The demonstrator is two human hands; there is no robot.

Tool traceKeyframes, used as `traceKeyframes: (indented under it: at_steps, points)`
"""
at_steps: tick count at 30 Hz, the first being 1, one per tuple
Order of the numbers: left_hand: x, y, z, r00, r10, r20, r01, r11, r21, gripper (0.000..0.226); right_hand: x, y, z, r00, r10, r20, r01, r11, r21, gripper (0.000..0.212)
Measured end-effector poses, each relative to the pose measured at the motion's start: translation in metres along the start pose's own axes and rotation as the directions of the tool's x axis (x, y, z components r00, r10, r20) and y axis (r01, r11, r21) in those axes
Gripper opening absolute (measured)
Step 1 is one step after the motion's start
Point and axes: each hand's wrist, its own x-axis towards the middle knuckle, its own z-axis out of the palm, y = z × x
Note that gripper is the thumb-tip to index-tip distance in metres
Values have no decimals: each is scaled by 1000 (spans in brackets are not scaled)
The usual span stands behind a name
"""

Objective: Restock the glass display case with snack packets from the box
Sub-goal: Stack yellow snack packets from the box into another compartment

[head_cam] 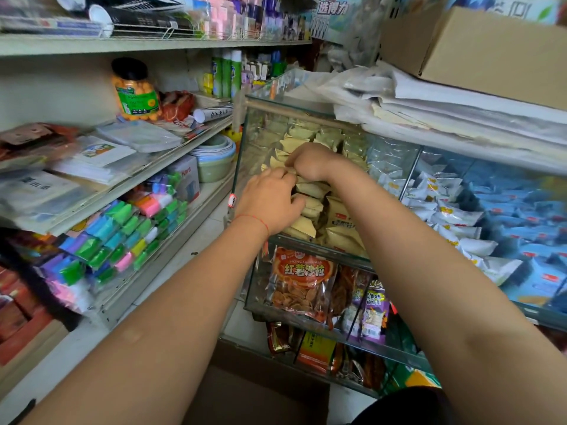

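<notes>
Head view: you are looking down along both of your forearms into the leftmost compartment of the glass display case [245, 139].
Left hand [270, 200]: it rests on the heap of tan snack packets [310, 207] at the open front of that compartment; your fingers are curled over the packets and your thumb presses against one at the right side of the hand. A thin red string [254, 219] circles this wrist.
Right hand [310, 164]: it sits just above and behind your left hand, fingers bent down and pinching the edge of a tan packet near the top of the heap.
Grip: both hands are closed onto packets; how many each one holds, you cannot tell.
Snack packets: the tan ones fill the left compartment nearly to its top, piled loosely at mixed angles; they lie touching both of your hands.
Neighbouring compartments: white packets [445, 210] lie to the right of a glass divider, and blue packets [521, 216] farther right.
Lower tier: an orange bag of chips [299, 283] stands behind the glass below the tan heap.
Box: a brown cardboard box [254, 391] shows at the bottom between your arms; its contents are not visible.
Left shelves: coloured bundles [122, 234], paper goods and a jar of orange balls [136, 90] sit on them.
</notes>
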Motion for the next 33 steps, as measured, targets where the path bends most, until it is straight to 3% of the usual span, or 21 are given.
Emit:
traceKeyframes:
  at_steps: [4,9,17,20,22,26,29,33]
  points:
    - [1,-1,2,1000,-14,28,14,1000,17,43,-15,13,-13,992,71,-103,-80,993,-85,24]
    - [2,-1,2,998,-21,66,19,999,32,48,-27,15,-1,986,146,86,-125,968,-216,26]
    - [6,-2,2,977,-30,213,1,991,136,52,-28,21,-10,993,110,46,-100,979,-175,29]
    - [6,-1,2,975,-32,219,4,991,131,54,-33,23,-5,996,83,39,-72,971,-227,20]
    - [6,-1,3,979,-28,203,9,995,96,54,-35,23,2,994,104,19,-95,958,-271,30]
    - [3,1,2,983,-30,179,26,999,26,54,-34,22,10,985,145,-94,-168,927,-335,29]
    - [3,2,-2,991,-36,128,44,997,-58,54,-34,22,5,985,158,-73,-173,931,-322,29]
    - [-6,0,-8,989,22,-148,-49,982,-184,36,-52,20,-8,990,54,-134,-81,975,-208,22]
